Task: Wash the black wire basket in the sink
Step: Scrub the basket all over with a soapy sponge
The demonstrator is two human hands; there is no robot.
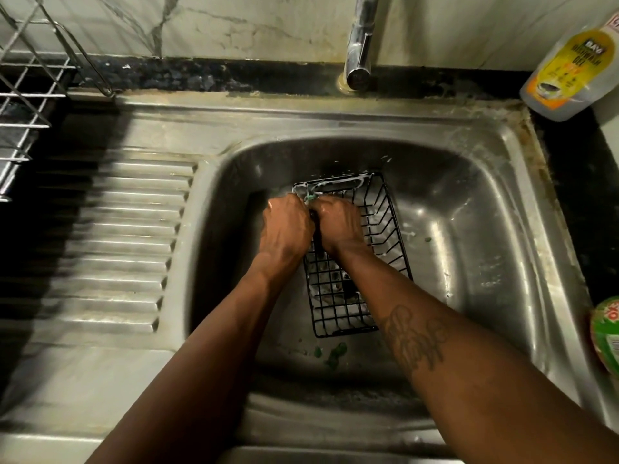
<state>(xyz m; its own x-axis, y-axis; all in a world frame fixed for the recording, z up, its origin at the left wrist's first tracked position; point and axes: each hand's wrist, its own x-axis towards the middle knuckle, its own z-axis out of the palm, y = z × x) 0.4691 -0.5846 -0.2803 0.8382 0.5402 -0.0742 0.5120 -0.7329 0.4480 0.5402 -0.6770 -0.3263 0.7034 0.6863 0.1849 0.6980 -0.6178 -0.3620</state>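
Your steel sink [485, 169] fills most of the view, with its ribbed drainboard [127, 236] on the left. The black wire basket [335, 313] lies flat on the floor of the basin, its long side running from near to far, with white foam along its far rim. A wire dish rack [23, 95] stands at the far left, partly out of view. A dish liquid bottle [569, 61] with a yellow label leans at the far right corner, and the chrome tap [360, 45] rises behind the basin. Your left hand [288, 229] is curled over the basket's left rim towards the far end, gripping it, with the fingertips hidden underneath. Your right hand [338, 226], just beside it and almost touching, has its fingers bent down around a green scrub pad [310, 196], of which only a sliver shows between the hands. A green tub [608, 333] sits at the right edge. Small green scraps [335, 354] lie on the basin floor near the basket's near end.
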